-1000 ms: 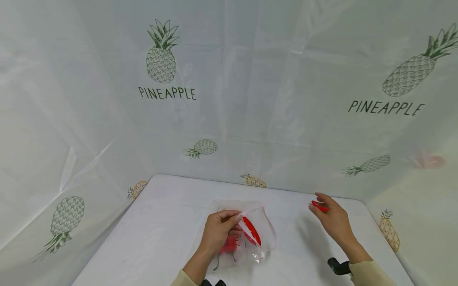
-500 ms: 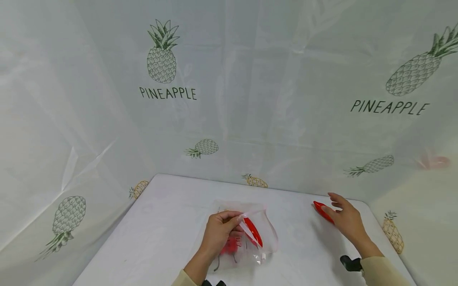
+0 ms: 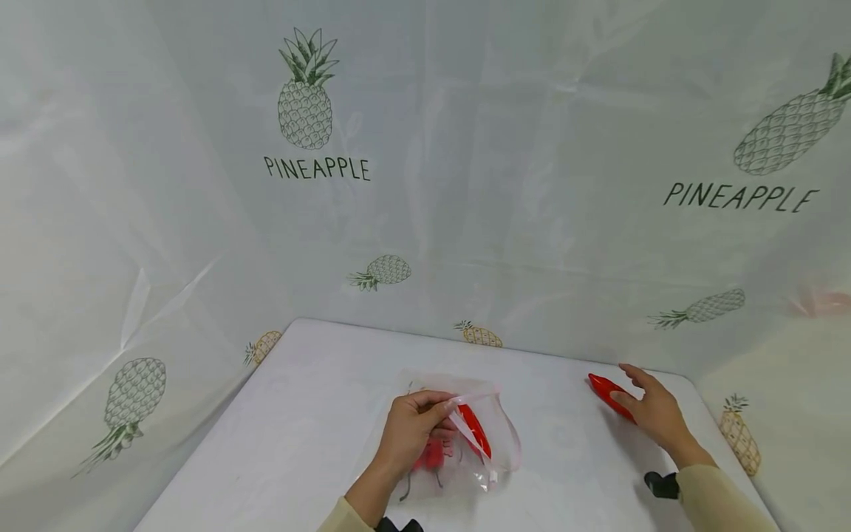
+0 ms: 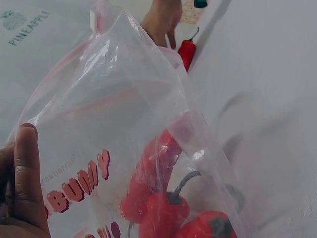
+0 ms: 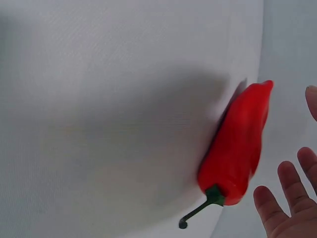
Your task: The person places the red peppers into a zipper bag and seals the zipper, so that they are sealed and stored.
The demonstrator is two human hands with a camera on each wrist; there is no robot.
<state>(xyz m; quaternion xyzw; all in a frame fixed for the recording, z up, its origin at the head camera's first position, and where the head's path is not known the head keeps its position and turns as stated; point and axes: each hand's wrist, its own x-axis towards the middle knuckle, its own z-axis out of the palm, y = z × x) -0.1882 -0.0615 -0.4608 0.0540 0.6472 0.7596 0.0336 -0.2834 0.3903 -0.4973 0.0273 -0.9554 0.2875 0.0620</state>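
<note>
Clear bag (image 4: pixel 89 129) holds perhaps three peppers (image 4: pixel 163 215).

The left hand (image 3: pixel 412 427) is held near the lower middle of the head view, its thumb (image 3: pixel 439 411) and forefinger brought together in a pinch. The left forearm (image 3: pixel 372 489) is slanted up and rightward from the bottom edge, its wrist bared beyond a pale sleeve (image 3: pixel 343 519). In the left wrist view, one digit (image 4: pixel 29 173) is seen raised, with part of another behind it. The right hand (image 3: pixel 654 417) is stretched out well apart from the left, its back turned upward. Its fingers (image 5: pixel 291 184) are extended and spread, separated from the thumb by a wide gap. The right wrist is likewise bared beyond a pale sleeve (image 3: pixel 721 501).
</note>
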